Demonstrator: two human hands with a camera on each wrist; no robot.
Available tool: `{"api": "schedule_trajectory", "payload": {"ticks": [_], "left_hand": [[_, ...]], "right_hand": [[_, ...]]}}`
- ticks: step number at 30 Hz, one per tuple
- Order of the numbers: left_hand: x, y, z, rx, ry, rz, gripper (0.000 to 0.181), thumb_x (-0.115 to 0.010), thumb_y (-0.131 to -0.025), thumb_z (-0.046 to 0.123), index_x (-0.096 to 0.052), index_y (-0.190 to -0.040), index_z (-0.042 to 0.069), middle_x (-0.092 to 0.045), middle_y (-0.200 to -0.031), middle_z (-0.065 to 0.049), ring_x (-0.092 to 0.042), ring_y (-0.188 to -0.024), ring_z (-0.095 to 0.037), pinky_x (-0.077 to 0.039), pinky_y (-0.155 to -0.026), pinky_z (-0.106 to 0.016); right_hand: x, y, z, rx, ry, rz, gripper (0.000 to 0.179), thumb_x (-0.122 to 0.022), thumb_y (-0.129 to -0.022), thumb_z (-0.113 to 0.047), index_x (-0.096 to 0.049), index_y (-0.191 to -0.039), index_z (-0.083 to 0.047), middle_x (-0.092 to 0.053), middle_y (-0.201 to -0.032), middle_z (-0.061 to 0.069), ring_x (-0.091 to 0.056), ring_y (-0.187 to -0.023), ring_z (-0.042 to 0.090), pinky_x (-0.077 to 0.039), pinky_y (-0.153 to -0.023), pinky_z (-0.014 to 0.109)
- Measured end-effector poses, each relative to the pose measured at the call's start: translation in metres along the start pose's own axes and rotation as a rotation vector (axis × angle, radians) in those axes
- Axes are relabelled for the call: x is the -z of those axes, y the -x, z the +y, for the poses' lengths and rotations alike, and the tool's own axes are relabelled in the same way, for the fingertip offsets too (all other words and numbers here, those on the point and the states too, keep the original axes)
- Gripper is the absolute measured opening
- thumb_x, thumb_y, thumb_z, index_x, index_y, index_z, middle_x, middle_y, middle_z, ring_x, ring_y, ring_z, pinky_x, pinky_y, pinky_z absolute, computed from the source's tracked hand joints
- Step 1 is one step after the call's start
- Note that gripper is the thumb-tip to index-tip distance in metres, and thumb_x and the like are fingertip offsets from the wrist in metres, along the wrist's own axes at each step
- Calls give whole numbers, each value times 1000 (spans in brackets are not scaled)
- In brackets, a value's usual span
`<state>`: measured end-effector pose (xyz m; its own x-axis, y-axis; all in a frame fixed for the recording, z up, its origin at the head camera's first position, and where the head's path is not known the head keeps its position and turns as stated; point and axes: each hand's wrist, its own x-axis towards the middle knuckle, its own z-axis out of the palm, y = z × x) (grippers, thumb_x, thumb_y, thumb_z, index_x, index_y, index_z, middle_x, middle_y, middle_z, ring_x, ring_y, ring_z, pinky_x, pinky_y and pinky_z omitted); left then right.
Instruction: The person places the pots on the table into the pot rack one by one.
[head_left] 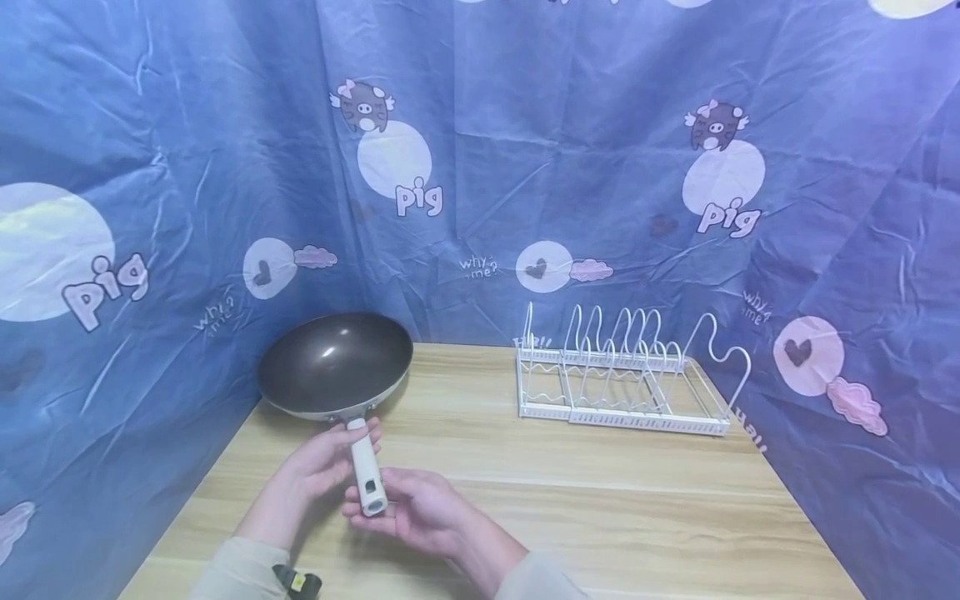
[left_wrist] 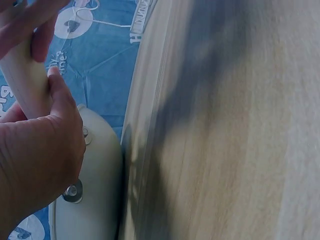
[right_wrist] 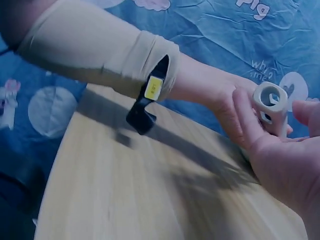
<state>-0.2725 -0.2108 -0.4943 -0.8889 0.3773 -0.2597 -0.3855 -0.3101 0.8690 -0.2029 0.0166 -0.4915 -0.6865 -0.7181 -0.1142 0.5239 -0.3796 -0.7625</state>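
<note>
Left hand [head_left: 315, 467] grips handle [head_left: 364, 458] near pan [head_left: 333, 362]; right hand [head_left: 423, 507], loosely spread, cradling it farther from pan, should check tilt.

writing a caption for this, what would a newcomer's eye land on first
Probably the big dark-lined pan at the left of the table, its pale handle toward the person, with the left hand gripping it and the right hand at its end. Next, the white wire rack at the right. Behind both hangs a blue backdrop printed with cartoon pigs.
</note>
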Motion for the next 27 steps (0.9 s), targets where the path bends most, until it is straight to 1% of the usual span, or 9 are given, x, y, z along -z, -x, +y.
{"api": "schedule_trajectory", "payload": {"ticks": [4, 6, 8, 12, 16, 20, 22, 27], "left_hand": [[2, 1, 0, 8, 62, -21, 78, -51, -113, 10, -1, -171, 4, -71, -127, 10, -68, -125, -10, -59, -112, -27], [2, 2, 0, 16, 90, -26, 76, -50, -113, 10, -2, -171, 7, -71, -125, 11, -69, -122, -10, -59, -112, -27], [3, 2, -1, 22, 109, -34, 71, -49, -113, 10, -7, -170, 10, -72, -124, 11, -69, -121, -9, -58, -111, -27], [4, 1, -4, 26, 109, -47, 59, -50, -114, 13, -20, -165, 16, -72, -124, 13, -67, -121, -8, -56, -111, -25], [5, 0, -6, 27, 84, -36, 53, -52, -113, 17, -30, -161, 20, -71, -126, 13, -65, -124, -9, -55, -112, -25], [5, 1, -8, 21, 69, -38, 51, -52, -113, 17, -33, -160, 24, -70, -127, 15, -64, -125, -9, -55, -111, -25], [5, 1, -7, 19, 64, -37, 54, -51, -114, 16, -30, -163, 23, -70, -126, 15, -65, -124, -9, -56, -110, -25], [3, 0, -6, 10, 61, -23, 70, -48, -114, 12, -10, -173, 15, -69, -126, 15, -66, -122, -8, -57, -110, -24]], "right_hand": [[-1, -6, 3, -12, -94, -59, 53, -43, -115, -19, -39, -161, 9, -72, -128, 12, -75, -119, 20, -60, -113, 31], [0, -9, 4, -27, -131, -98, 55, -40, -116, -19, -33, -163, 9, -72, -127, 10, -74, -120, 17, -60, -112, 28], [1, -12, 6, -32, -165, -134, 57, -38, -116, -19, -28, -165, 9, -71, -129, 9, -72, -121, 16, -60, -112, 26], [5, -17, 8, -28, -227, -171, 59, -37, -115, -17, -22, -167, 7, -68, -136, 10, -70, -123, 17, -58, -113, 26], [7, -19, 10, -19, -257, -188, 59, -36, -115, -17, -21, -168, 4, -66, -139, 10, -68, -121, 14, -58, -111, 22], [6, -20, 12, -22, -273, -196, 58, -36, -116, -19, -22, -169, 2, -66, -139, 8, -67, -119, 10, -58, -108, 18], [5, -20, 12, -24, -274, -190, 58, -36, -117, -19, -23, -169, 1, -66, -139, 7, -67, -118, 9, -58, -107, 18], [6, -20, 11, -29, -275, -154, 57, -38, -116, -17, -26, -168, 2, -64, -135, 6, -66, -116, 9, -59, -107, 19]]}}
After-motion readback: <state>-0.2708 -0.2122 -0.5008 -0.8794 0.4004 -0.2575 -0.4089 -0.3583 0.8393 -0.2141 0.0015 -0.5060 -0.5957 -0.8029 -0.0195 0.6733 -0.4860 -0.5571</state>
